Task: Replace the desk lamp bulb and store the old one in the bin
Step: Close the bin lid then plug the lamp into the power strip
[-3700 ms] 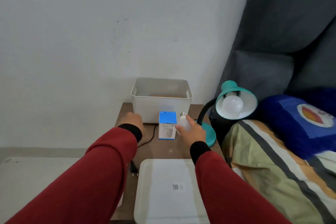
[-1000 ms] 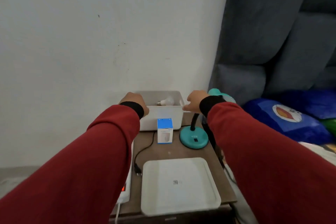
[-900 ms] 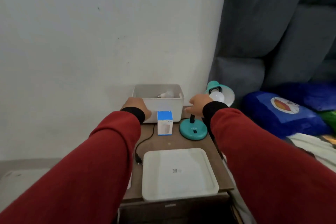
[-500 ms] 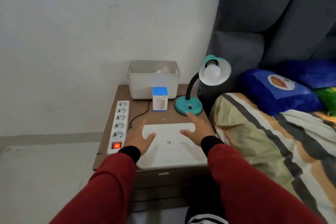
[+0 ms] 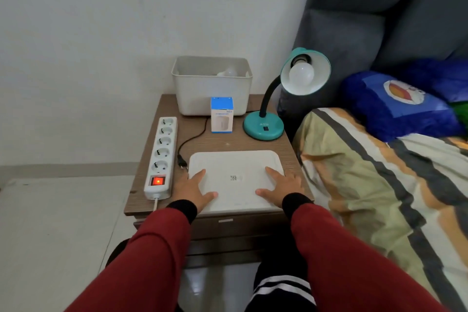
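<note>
A teal desk lamp [image 5: 263, 126] stands at the back right of the wooden nightstand [image 5: 228, 140], with a white bulb [image 5: 301, 74] in its shade. The white bin [image 5: 212, 94] sits against the wall, and a white bulb [image 5: 229, 72] lies inside it, partly hidden by the rim. A blue-topped bulb box [image 5: 221, 117] stands upright in front of the bin. My left hand [image 5: 192, 189] and my right hand [image 5: 281, 186] rest flat and open on the white tray [image 5: 235, 159], holding nothing.
A white power strip [image 5: 162, 152] with a lit red switch lies along the nightstand's left edge. The lamp's black plug [image 5: 181, 161] lies unplugged beside it. A bed with a striped blanket [image 5: 379, 172] and a blue pillow [image 5: 395, 101] is on the right.
My hands left the bin's sides and came back down onto the tray, fingers spread. The bulb my right hand held earlier now lies in the bin. The view pulled back and tilted down.
</note>
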